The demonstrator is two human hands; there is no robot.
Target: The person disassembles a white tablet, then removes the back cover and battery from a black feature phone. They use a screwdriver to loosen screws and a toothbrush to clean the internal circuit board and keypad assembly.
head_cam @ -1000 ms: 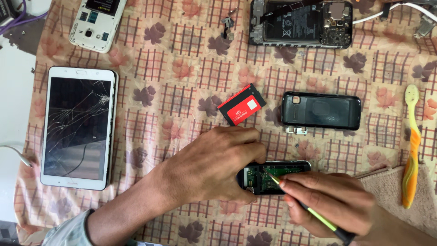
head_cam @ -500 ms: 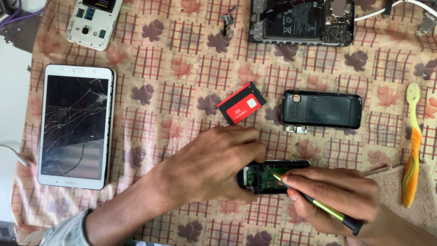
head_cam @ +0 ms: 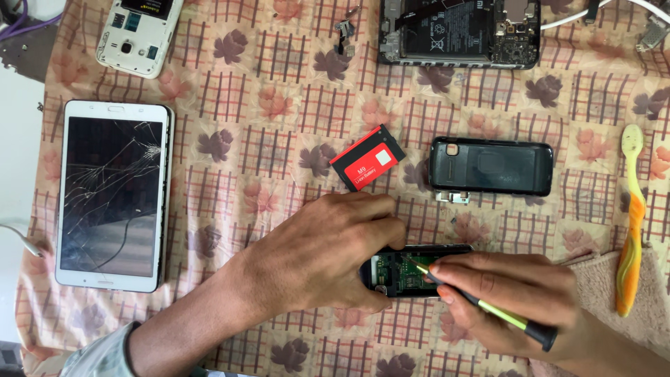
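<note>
Your left hand (head_cam: 328,255) lies pressed over the left end of a small opened phone (head_cam: 412,271) on the cloth-covered surface (head_cam: 279,139). Your right hand (head_cam: 506,293) pinches a green screwdriver (head_cam: 481,304), tip on the phone's circuit board. A red battery (head_cam: 368,158) lies just above.

An opened small phone (head_cam: 408,271) — green circuit board exposed — lies flat on the patterned cloth; a green-shafted, black-handled screwdriver (head_cam: 488,311) slants onto it.
</note>
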